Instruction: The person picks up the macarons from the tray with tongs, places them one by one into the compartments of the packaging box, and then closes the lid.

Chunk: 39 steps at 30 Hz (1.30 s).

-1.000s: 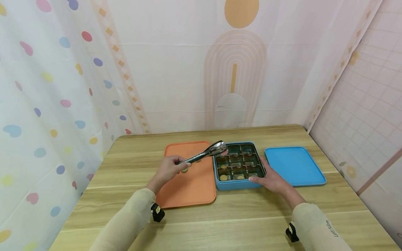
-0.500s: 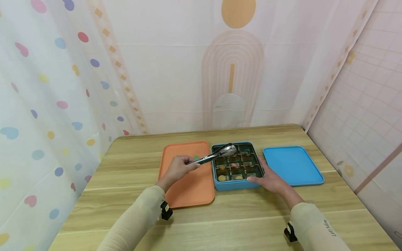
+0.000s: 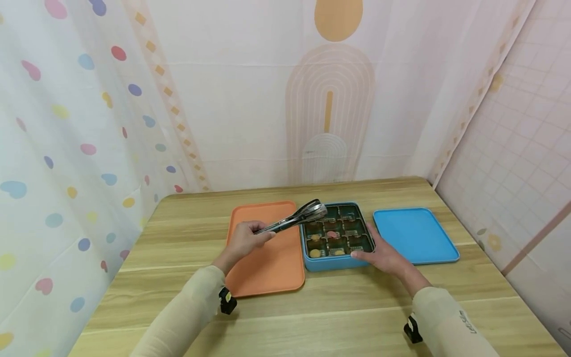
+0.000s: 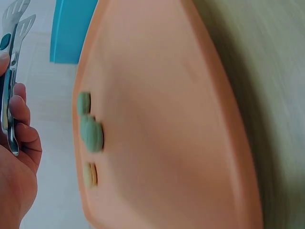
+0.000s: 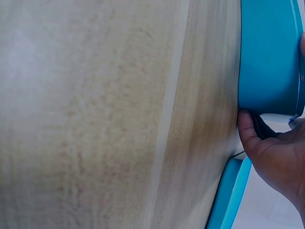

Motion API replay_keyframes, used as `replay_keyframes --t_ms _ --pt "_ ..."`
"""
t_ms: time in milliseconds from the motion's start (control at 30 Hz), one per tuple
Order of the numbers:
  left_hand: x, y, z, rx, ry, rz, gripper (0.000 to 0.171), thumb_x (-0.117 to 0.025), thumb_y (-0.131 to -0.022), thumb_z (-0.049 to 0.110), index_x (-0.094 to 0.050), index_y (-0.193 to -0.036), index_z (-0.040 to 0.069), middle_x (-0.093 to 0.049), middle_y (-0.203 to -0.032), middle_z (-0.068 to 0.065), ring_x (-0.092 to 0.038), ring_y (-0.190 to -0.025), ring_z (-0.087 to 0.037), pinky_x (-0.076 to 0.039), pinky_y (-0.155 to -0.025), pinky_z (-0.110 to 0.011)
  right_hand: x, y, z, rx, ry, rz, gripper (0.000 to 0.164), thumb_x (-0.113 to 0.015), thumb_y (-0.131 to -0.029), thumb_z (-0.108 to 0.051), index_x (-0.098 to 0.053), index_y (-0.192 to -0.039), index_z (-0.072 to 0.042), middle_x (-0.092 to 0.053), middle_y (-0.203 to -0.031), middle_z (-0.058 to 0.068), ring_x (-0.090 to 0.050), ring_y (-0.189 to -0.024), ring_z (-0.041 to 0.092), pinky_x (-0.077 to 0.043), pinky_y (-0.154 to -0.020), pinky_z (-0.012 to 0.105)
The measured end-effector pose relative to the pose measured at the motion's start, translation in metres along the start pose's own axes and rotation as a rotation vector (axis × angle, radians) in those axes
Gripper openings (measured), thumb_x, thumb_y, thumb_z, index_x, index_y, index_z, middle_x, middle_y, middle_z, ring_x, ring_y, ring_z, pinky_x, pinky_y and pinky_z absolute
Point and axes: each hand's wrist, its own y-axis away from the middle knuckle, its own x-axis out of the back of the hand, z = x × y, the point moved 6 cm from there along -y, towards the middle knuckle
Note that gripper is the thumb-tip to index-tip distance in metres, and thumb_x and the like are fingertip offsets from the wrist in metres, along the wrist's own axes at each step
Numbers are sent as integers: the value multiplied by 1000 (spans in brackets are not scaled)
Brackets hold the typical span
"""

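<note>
My left hand [image 3: 244, 242] grips metal serving tongs [image 3: 292, 219] above the orange tray [image 3: 267, 270]. The tong heads [image 4: 20, 21] hang over the left rim of the blue box [image 3: 341, 263] with nothing between them. Inside that box, a dark divided insert has several compartments. A pink macaron [image 3: 331, 234] lies in the centre one, and yellowish macarons sit at the left and front [image 3: 314, 253]. My right hand [image 3: 385, 255] holds the box by its right front corner, thumb at the front rim. On the tray, the left wrist view shows green macarons [image 4: 94, 137] and a cream macaron [image 4: 90, 175].
A blue lid [image 3: 415, 235] lies flat on the wooden table [image 3: 339, 317], right of the box. Tray and box stand side by side. Behind the table hangs a patterned curtain [image 3: 250, 109].
The tongs carried the pink macaron right, over the box. It now lies in the centre compartment, and the left hand has drawn the tongs back leftward. The right hand stays on the box.
</note>
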Motion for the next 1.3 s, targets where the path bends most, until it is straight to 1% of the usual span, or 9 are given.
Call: replay_keyframes --t_ms 100,200,333,467,600,833,967,1133,1300 --pt "9 2 -5 15 32 -6 19 -79 -86 28 -75 -93 10 -69 -84 -20 -47 -59 -17 -39 -53 -28 0 1 0 -2 -3 -4 109 -71 -91 -44 7 -159 -8 3 -161 28 -6 -144 53 -18 -109 68" --pt "18 5 -9 19 18 4 23 -78 -87 30 -75 -97 10 -70 -89 -20 -48 -61 -18 -41 -55 -29 0 1 1 -1 -13 -9 109 -71 -91 -43 8 -159 -9 4 -161 27 -5 -144 53 -18 -109 68" --pt "31 9 -13 13 -26 36 25 -78 -87 33 -75 -97 10 -67 -82 -12 -47 -61 -17 -41 -54 -29 0 1 2 -3 -17 -10 108 -71 -92 -42 8 -159 -9 5 -161 28 -4 -144 53 -18 -108 68" --pt "45 15 -20 14 -19 55 25 -78 -87 31 -75 -97 9 -62 -74 -9 -45 -58 -16 -39 -51 -27 0 2 4 -6 -7 -9 108 -71 -92 -43 8 -159 -9 5 -161 28 -5 -144 53 -19 -108 68" --pt "61 22 -29 22 -38 73 27 -78 -87 32 -74 -98 8 -59 -72 -5 -46 -60 -16 -40 -52 -27 -1 2 4 -7 0 -12 108 -70 -92 -42 8 -159 -9 5 -161 28 -5 -144 53 -18 -108 68" --pt "94 40 -46 79 -125 117 39 -77 -87 40 -74 -107 7 -61 -77 -2 -46 -65 -18 -39 -54 -29 -1 2 4 -12 9 -11 109 -70 -91 -44 8 -159 -10 5 -161 28 -5 -143 54 -19 -108 69" --pt "109 52 -53 73 -170 140 39 -77 -87 41 -75 -108 9 -62 -76 -1 -46 -65 -18 -39 -54 -29 -1 1 4 -11 2 -12 109 -70 -91 -44 9 -159 -11 6 -161 27 -5 -143 54 -18 -108 69" --pt "122 65 -63 65 -222 154 35 -77 -87 40 -76 -102 8 -61 -74 -1 -45 -63 -16 -38 -54 -28 -1 1 3 -6 -8 -9 108 -70 -92 -42 9 -159 -11 6 -161 27 -4 -144 53 -17 -108 69" --pt "130 78 -75 98 -254 153 35 -77 -86 40 -75 -100 8 -59 -71 -2 -44 -61 -15 -37 -54 -28 -1 2 2 -7 -9 -11 108 -71 -92 -42 8 -159 -11 5 -161 27 -5 -144 53 -18 -108 69"
